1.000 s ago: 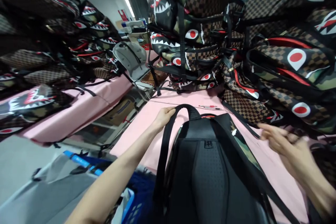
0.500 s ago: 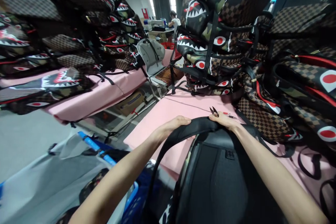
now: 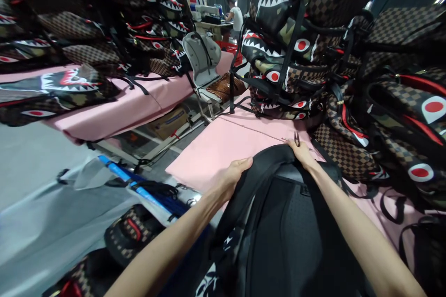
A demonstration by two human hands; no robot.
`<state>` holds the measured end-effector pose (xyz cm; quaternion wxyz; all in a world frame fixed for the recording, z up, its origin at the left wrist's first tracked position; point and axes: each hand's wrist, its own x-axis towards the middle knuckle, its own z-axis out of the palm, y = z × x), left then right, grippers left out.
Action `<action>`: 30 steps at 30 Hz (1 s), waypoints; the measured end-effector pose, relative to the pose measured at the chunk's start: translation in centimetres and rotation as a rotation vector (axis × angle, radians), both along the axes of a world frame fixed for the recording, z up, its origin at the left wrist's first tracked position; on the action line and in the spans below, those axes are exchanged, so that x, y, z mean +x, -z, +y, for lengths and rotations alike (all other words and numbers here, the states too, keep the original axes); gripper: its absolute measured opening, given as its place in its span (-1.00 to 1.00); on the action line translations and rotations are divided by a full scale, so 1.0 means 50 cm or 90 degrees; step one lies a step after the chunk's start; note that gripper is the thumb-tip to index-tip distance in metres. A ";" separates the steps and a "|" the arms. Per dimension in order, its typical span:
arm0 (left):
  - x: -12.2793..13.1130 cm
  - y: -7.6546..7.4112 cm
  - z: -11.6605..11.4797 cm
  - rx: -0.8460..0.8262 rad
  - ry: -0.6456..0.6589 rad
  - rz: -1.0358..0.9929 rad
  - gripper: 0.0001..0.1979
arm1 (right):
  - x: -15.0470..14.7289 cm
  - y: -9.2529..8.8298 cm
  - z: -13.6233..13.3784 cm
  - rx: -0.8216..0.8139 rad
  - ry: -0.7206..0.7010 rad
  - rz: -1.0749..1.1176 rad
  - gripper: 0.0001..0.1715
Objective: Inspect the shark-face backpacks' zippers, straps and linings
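Note:
A black backpack [image 3: 289,232] lies back-side up on the pink table [image 3: 223,144] right in front of me. My left hand [image 3: 235,174] is closed over its black shoulder strap [image 3: 265,162] at the left. At the top of the backpack, my right hand [image 3: 303,153] grips the same strap and also holds small thread snips [image 3: 297,138], whose tips stick out past my fingers.
Tall heaps of shark-mouth camo and checkered backpacks [image 3: 313,46] fill the table's far and right side. Another pink table [image 3: 114,106] at the left carries more. A grey chair [image 3: 202,55] stands in the aisle. A person [image 3: 237,16] sits far back. More bags [image 3: 128,236] lie low at the left.
My view has tilted and moved closer. The left hand has slid down the strap toward me, and the right hand stays at the backpack's top with the snips.

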<state>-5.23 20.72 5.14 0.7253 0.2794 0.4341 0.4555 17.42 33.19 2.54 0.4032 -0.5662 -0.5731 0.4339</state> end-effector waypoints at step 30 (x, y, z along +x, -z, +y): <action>0.128 -0.037 -0.341 0.095 -0.010 -0.027 -0.60 | -0.075 -0.071 -0.627 -0.092 -0.018 0.475 -0.48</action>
